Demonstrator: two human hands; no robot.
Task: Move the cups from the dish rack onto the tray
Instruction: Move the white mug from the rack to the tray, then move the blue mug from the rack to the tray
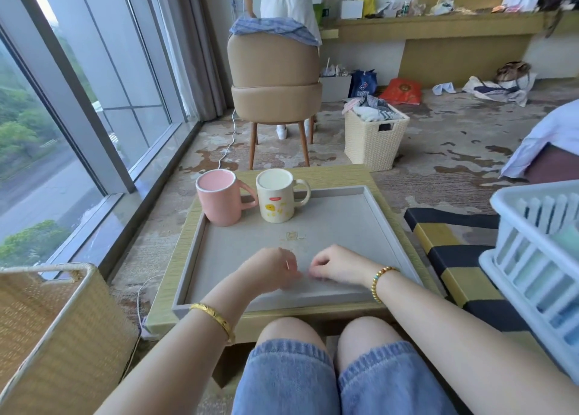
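A pink cup (219, 200) and a cream cup (277, 197) with a yellow print stand upright side by side at the far left of the grey tray (344, 223). The tray lies on a low wooden table (332, 175). My left hand (271, 269) and my right hand (336, 265) hover close together over the tray's near part, fingers loosely curled, holding nothing. The white dish rack (532, 258) sits at the right edge of view; a pale green thing shows inside it, blurred.
A woven basket (53, 330) stands at my left, next to the window. Beyond the table are a tan chair (275, 79) with a person behind it and a wicker laundry basket (372, 139). A striped black and yellow seat (448, 258) lies under the rack.
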